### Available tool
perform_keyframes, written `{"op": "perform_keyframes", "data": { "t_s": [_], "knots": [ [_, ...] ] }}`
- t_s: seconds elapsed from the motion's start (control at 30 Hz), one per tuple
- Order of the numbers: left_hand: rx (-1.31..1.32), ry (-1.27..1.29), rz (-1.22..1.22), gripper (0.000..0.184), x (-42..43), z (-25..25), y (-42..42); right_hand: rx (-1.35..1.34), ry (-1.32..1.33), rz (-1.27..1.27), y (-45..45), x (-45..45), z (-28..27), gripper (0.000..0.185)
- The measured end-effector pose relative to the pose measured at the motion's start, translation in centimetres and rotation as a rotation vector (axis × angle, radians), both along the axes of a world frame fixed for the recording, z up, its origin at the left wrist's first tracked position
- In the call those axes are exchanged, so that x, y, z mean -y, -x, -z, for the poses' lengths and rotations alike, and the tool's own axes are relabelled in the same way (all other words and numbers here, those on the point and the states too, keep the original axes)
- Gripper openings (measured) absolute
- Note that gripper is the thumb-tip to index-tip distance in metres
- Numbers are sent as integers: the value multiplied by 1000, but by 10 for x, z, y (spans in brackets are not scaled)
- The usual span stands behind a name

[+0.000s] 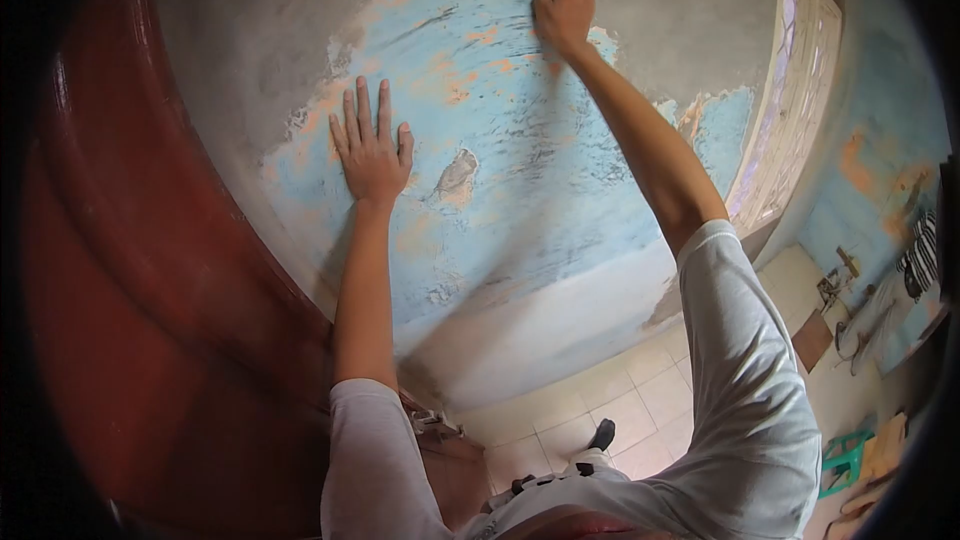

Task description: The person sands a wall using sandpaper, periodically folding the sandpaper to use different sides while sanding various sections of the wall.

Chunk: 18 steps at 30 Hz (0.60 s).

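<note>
The wall [490, 100] before me has worn light blue paint with orange and white patches, and bare grey plaster around it. My left hand [375, 162] lies flat against the blue paint, fingers spread, holding nothing. Higher up and to the right, my right hand [565, 2] presses on the wall near the border of the paint and the grey plaster. Its fingers are bent and close together, slightly blurred at the tips; whatever is under them is hidden. Below the left hand's right side, a chipped spot [458, 178] shows grey plaster.
A dark red door [170, 270] stands close on the left, with a metal latch [435, 423] low on it. A window with a pale frame [790, 90] is on the right. Pale tiles [640, 405] cover the floor. A green stool [845, 462] stands at lower right.
</note>
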<state>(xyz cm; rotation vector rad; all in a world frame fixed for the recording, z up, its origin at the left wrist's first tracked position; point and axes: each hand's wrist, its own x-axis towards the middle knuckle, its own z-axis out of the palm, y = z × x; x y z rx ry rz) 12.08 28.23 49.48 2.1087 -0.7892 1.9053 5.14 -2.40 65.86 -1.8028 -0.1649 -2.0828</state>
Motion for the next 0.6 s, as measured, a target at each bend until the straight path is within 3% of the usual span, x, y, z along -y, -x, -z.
{"op": "perform_keyframes", "data": {
  "t_s": [0.03,0.1,0.13,0.17,0.23,0.27,0.3,0.37,0.4,0.43,0.5,0.53,0.57,0.6],
  "knots": [
    [12,7,13,61,1,0,-1,0,3,-6,-9,-3,7,40],
    [22,10,32,61,3,1,-1,-31,617,258,-13,-11,24,40],
    [29,11,34,60,3,1,-1,-168,966,243,-1,-6,29,39],
    [35,9,35,60,2,1,-1,-169,966,242,5,-5,26,39],
    [35,3,31,60,0,1,-1,-179,414,404,8,-3,21,38],
    [34,7,29,60,2,1,-1,2,18,157,0,-13,23,37],
    [27,14,28,60,2,2,0,-5,24,156,-1,-13,31,37],
    [62,10,55,60,1,1,-2,-134,573,388,-3,-12,48,38],
    [62,8,57,60,1,0,-2,-205,899,296,3,-4,49,40],
    [66,11,54,60,1,0,-2,-206,899,296,5,1,46,40],
    [61,14,53,60,2,1,-1,-241,210,338,8,8,43,42],
    [58,13,57,60,2,0,0,20,29,469,-1,-6,47,49],
    [57,8,58,59,1,0,0,16,30,466,0,-5,54,49],
    [53,1,55,59,-1,1,0,-109,454,395,7,-7,60,48]
  ]
}}
